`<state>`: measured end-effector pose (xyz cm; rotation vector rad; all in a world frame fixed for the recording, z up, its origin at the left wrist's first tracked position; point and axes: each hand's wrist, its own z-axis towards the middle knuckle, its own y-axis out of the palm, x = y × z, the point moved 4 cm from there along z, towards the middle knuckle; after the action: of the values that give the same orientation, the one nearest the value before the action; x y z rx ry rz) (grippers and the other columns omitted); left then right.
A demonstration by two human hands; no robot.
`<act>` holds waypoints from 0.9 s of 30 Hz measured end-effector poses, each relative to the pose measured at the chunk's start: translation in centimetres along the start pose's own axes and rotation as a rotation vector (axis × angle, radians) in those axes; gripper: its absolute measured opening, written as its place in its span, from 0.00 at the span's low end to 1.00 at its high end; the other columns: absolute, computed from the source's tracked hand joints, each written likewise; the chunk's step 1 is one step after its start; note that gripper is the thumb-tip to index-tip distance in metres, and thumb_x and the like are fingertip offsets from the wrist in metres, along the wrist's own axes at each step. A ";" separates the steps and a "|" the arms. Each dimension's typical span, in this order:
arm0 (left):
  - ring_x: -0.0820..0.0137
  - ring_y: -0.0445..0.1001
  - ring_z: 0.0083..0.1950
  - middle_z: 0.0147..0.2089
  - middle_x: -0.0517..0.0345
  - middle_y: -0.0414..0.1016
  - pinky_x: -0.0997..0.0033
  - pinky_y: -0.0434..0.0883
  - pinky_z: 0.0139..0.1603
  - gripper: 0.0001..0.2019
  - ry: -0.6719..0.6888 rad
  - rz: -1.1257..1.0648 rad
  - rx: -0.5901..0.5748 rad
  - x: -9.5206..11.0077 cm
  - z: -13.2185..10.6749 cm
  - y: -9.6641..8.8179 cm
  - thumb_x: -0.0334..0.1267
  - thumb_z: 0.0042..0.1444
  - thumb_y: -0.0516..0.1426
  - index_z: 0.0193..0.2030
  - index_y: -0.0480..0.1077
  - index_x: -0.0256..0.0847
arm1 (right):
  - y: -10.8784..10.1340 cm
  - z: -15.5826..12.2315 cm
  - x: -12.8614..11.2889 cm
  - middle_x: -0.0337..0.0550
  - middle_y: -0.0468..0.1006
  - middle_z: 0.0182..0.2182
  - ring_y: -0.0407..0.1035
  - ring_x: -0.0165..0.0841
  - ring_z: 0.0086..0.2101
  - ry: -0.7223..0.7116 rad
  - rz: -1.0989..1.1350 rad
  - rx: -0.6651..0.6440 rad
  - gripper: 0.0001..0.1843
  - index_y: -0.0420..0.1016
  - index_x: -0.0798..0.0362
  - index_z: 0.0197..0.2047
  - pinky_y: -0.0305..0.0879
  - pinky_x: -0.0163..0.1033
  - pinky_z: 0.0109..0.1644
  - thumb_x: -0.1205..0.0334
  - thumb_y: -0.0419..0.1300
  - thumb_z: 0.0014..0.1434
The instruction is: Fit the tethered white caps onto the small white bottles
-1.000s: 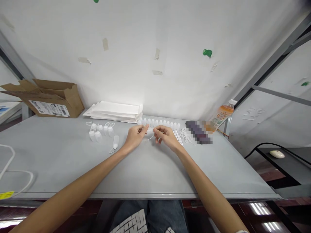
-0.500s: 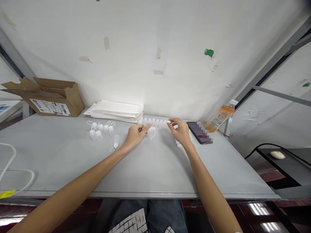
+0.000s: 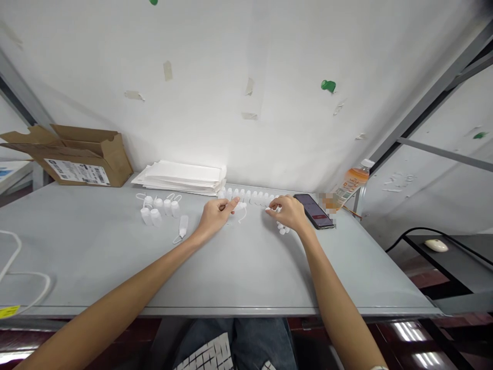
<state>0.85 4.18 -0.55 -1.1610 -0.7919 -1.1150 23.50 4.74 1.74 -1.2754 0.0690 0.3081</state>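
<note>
White corded piece [image 3: 242, 206], left fingers [image 3: 232, 204] pinching; right fingers' [image 3: 276, 204] grip unclear; front table edge [image 3: 231, 310] well apart.

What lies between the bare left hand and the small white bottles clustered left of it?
In the head view, a small white plastic bottle with a thin white loop lies on its side on the gray tabletop.

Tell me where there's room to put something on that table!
The table is bare between the left forearm and right forearm, and in front of the phone. Crowded: around the left hand and right hand, with small bottles behind.
</note>
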 end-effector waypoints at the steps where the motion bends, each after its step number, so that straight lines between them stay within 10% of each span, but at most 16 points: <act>1: 0.75 0.56 0.17 0.12 0.66 0.53 0.73 0.54 0.23 0.26 0.005 -0.003 0.001 0.0 0.0 0.0 0.58 0.56 0.54 0.16 0.62 0.40 | 0.4 0.0 -0.2 0.39 0.80 0.32 0.68 0.35 0.38 -0.012 -0.036 -0.027 0.06 0.79 0.49 0.31 0.56 0.37 0.37 0.58 0.62 0.52; 27: 0.75 0.58 0.17 0.12 0.66 0.52 0.73 0.57 0.21 0.26 -0.057 -0.193 -0.114 0.1 -0.2 0.5 0.59 0.56 0.54 0.17 0.62 0.40 | 1.8 0.2 -0.6 0.43 0.80 0.36 0.69 0.37 0.39 0.011 -0.190 -0.018 0.11 0.79 0.50 0.39 0.55 0.38 0.34 0.67 0.56 0.57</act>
<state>1.37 3.94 -0.68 -1.2350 -0.9092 -1.3050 22.39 5.28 0.26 -1.2906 -0.0449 0.1386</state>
